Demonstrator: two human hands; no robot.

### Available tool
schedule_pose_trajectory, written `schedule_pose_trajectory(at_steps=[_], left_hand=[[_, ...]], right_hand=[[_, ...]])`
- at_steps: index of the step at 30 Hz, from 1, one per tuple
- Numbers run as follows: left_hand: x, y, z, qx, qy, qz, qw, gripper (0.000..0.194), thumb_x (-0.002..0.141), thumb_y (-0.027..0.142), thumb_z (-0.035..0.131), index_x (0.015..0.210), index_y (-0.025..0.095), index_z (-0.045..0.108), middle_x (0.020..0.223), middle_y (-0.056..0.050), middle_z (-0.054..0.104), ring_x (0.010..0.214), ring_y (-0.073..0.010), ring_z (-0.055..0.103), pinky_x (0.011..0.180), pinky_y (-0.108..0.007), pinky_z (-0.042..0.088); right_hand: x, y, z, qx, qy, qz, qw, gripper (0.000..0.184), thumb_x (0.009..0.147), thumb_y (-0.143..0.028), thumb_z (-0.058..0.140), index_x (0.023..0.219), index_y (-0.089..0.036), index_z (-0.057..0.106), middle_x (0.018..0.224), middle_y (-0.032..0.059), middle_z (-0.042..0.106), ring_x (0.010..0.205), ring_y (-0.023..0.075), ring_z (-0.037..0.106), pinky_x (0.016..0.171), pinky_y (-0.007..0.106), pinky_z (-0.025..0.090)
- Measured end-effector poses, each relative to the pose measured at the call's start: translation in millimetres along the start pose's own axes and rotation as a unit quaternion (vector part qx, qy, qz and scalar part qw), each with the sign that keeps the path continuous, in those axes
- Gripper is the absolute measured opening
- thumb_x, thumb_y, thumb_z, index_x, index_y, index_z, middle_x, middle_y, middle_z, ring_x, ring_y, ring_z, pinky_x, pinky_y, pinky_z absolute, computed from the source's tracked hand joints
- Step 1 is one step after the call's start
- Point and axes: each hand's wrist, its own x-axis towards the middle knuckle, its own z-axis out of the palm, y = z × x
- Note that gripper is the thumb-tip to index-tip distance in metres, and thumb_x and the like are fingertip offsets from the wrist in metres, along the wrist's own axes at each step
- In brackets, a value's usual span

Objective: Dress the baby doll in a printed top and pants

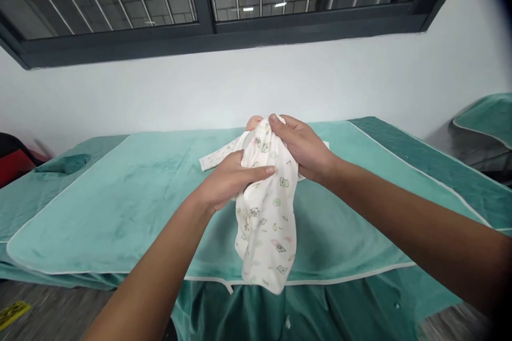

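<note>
A small white baby garment [267, 224] with a pale animal print hangs in the air above the teal mat [120, 197]. My left hand [228, 181] is closed on its upper left side, thumb pressed across the cloth. My right hand [302, 146] is closed on the bunched top of the garment. One sleeve [218, 157] trails to the left behind my left hand. A pinkish rounded thing [253, 121] pokes out just above the cloth; I cannot tell what it is.
The mat with white piping lies on a table draped in darker teal cloth [440, 170] against a white wall under a dark-framed window. A red and black object [12, 162] sits far left. Another teal-covered surface [486, 117] is at the right edge.
</note>
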Motion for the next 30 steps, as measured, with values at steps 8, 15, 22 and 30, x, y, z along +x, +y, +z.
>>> schedule_pose_trajectory(at_steps=[8,15,22,30], left_hand=[[5.6,-7.1,-2.7,-0.056,0.124,0.083,0.987,0.026,0.084,0.038,0.070,0.101,0.019,0.067,0.083,-0.001,0.069,0.071,-0.0156,0.064,0.064,-0.024,0.049],[1.3,-23.2,-1.9,-0.009,0.002,0.017,1.000,0.049,0.073,0.035,0.081,0.117,0.020,0.067,0.096,-0.006,0.073,0.083,-0.0230,0.069,0.072,-0.032,0.054],[2.7,-26.6,-1.2,-0.071,0.035,0.040,0.996,0.042,0.077,0.038,0.078,0.112,0.016,0.068,0.106,-0.010,0.074,0.095,-0.0274,0.070,0.082,-0.036,0.055],[10.3,-40.2,7.6,-0.181,0.095,0.050,0.978,0.048,0.079,0.039,0.077,0.119,0.015,0.064,0.105,-0.011,0.074,0.089,-0.0260,0.072,0.080,-0.036,0.057]], right_hand=[[-10.7,4.9,-14.1,-0.126,-0.232,0.115,0.958,0.037,0.078,-0.053,0.076,0.092,-0.019,0.075,0.090,0.0037,0.074,0.083,0.0204,0.068,0.071,0.030,0.052],[-6.2,17.6,-14.3,-0.008,-0.041,0.066,0.997,0.033,0.088,-0.048,0.064,0.104,-0.020,0.072,0.099,0.0053,0.075,0.088,0.0212,0.069,0.074,0.031,0.052],[-10.3,29.9,-14.9,0.074,-0.047,0.106,0.990,0.035,0.087,-0.047,0.066,0.108,-0.019,0.071,0.097,0.0069,0.075,0.086,0.0219,0.069,0.073,0.032,0.053],[-20.1,38.7,-9.7,0.046,-0.159,0.165,0.972,0.042,0.080,-0.046,0.077,0.109,-0.017,0.073,0.096,0.0074,0.076,0.088,0.0222,0.071,0.082,0.035,0.055]])
